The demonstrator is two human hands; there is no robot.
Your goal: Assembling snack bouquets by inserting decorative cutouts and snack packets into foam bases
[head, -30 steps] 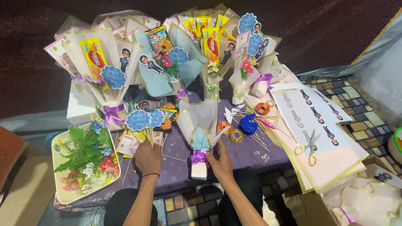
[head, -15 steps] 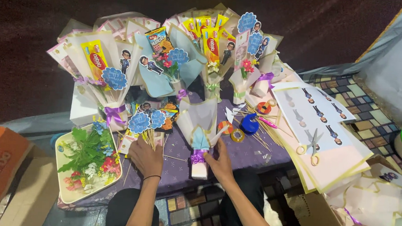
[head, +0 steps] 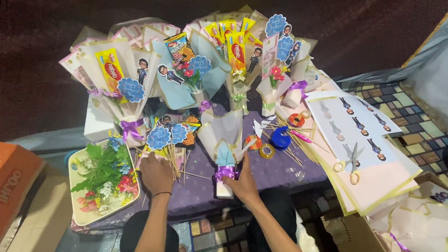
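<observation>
A small paper-wrapped bouquet (head: 224,133) with a purple ribbon bow (head: 225,172) stands upright near the front edge of a low purple-covered table (head: 283,172). My right hand (head: 242,181) grips its base beside the bow. My left hand (head: 155,171) rests on a bundle of wooden skewers topped with round blue paper tags (head: 167,136), fingers curled over the sticks. Finished bouquets with snack packets and cartoon cut-outs (head: 186,68) crowd the back of the table.
A tray of artificial flowers (head: 103,178) lies at the left. Tape rolls and a blue dispenser (head: 279,139), loose skewers (head: 297,145), scissors (head: 352,161) on stacked paper sheets (head: 366,143) sit at the right. An orange cardboard box (head: 3,191) stands far left.
Both hands stay at nearly the same spots on the skewer bundle and the small bouquet; only the camera view has shifted slightly.
</observation>
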